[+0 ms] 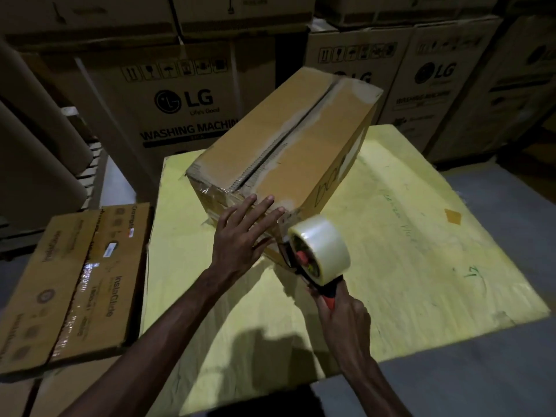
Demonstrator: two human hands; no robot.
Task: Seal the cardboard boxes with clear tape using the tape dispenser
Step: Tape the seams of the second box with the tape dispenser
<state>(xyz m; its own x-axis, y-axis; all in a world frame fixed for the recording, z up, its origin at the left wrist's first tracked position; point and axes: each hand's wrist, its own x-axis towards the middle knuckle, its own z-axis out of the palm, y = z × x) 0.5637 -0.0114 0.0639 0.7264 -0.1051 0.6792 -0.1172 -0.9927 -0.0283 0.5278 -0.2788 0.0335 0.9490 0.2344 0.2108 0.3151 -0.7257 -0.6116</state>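
Head view gives us a long cardboard box (pixel 282 145) lying at an angle on the yellow worktop (pixel 421 236), its near end towards us. The seam along its top gapes a little, with whitish old tape residue on both sides of it.

Our left hand (pixel 240 236) lies flat against the near end of the box, fingers straight and spread, their tips reaching the top edge. Our right hand (pixel 346 320) is curled round the red-and-black handle of the tape dispenser (pixel 304 263). The dispenser's front end sits against the lower right corner of that same near end, just beside our left hand. A full roll of clear tape (pixel 322 245) sits on it.

Left of the worktop lies a second carton (pixel 78 284) with glossy tape down its middle seam. Large washing-machine cartons (pixel 180 115) stand stacked behind.
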